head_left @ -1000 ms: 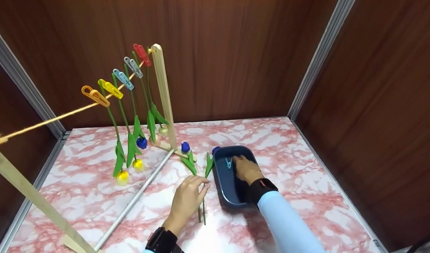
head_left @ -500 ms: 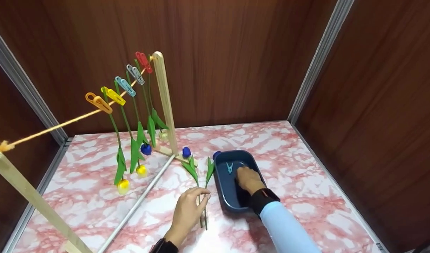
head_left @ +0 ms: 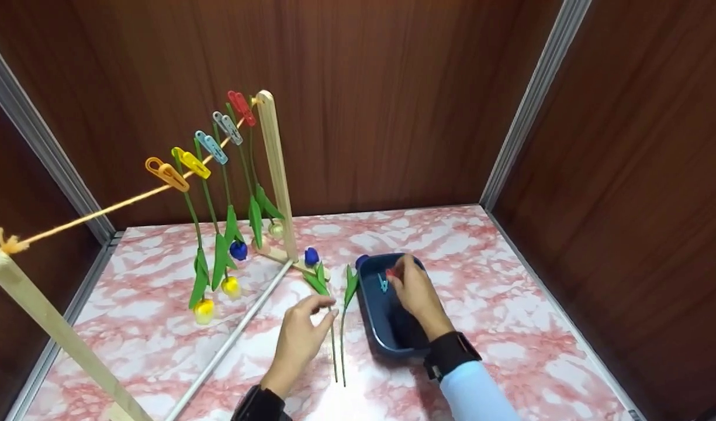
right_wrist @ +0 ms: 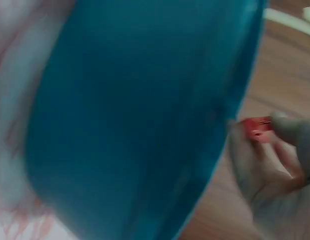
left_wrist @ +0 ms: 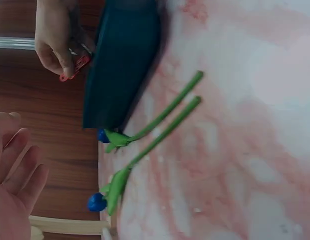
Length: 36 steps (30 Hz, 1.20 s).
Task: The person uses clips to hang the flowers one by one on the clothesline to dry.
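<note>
My right hand pinches a red clothespin between thumb and fingers, just above a dark blue tub. Inside the tub lies a light blue clothespin. Two blue artificial tulips lie side by side on the table: the left tulip shows whole, while the right tulip has its bloom partly behind the tub. My left hand hovers beside their stems, fingers loosely bent and holding nothing; the left wrist view shows the stems apart from it.
An orange cord runs between two wooden posts, the far post and the near post. Several tulips hang upside down from it by coloured clothespins such as the orange clothespin. A pale rod joins the posts' feet.
My right hand has risen from the tub's floor with the red clothespin now in its fingers. My left hand has drawn slightly left, off the tulip stems. The head view has tilted a little upward.
</note>
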{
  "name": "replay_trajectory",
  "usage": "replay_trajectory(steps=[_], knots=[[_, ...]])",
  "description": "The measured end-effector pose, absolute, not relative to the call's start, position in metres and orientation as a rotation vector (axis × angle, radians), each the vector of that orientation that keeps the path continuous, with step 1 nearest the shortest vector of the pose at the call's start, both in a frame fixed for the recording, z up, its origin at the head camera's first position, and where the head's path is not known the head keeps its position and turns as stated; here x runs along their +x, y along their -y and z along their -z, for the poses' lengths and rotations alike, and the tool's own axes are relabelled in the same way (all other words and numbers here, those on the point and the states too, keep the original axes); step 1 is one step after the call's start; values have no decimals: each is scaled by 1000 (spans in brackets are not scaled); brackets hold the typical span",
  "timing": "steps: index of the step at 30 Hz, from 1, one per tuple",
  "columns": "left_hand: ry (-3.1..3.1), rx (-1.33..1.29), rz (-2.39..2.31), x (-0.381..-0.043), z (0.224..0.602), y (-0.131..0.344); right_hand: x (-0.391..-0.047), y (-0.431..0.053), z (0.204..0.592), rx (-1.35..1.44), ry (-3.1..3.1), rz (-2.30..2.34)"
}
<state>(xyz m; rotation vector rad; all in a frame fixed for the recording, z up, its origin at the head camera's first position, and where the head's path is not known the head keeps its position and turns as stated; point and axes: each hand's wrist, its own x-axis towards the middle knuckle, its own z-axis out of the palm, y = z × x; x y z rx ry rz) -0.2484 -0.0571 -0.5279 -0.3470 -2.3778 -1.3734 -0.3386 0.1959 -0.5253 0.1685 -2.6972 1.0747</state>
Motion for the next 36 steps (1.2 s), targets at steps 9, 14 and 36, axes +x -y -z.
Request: replay_trajectory(steps=[9, 14, 36], knots=[[2156, -190, 1880, -259, 469, 55, -299, -147, 483, 310, 2113, -2070], [2150, -172, 2006, -254, 443, 51, -278, -128, 471, 416, 2043, -2256], [2057, -114, 2053, -247, 426, 54, -266, -104, 460, 558, 1876, -2271]])
